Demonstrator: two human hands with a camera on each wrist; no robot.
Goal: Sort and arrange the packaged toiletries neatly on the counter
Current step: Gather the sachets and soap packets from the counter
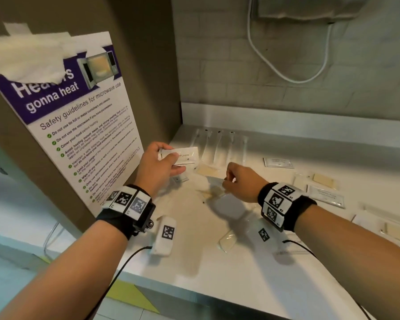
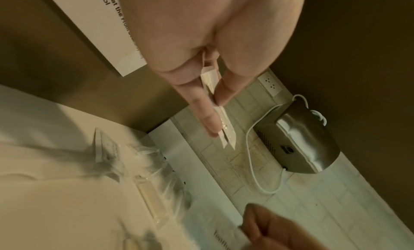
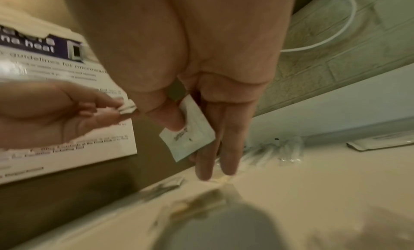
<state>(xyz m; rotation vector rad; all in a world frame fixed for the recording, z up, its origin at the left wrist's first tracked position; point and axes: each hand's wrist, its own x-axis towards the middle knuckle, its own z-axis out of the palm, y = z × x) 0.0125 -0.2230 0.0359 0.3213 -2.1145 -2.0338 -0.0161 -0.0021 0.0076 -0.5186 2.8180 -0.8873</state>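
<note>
We see the left hand (image 1: 157, 162) raised above the back left corner of the counter (image 1: 217, 278), close to the microwave poster (image 1: 79, 135), wrist bent and palm turned inward. Its thumb and fingers pinch a small stack of toothpaste sachets (image 1: 186, 154), which juts out past the fingertips toward the right. The left wrist view shows these sachets edge-on between thumb and forefinger.

To the right, just apart from it, we find the right hand (image 1: 240, 181) hovering low over a loose heap of clear packets (image 1: 214, 195), knuckles up. In the right wrist view its thumb clamps a single white sachet (image 3: 190, 140) against the extended fingers. Farther right, flat sachets (image 1: 278, 162) lie on the counter.
</note>
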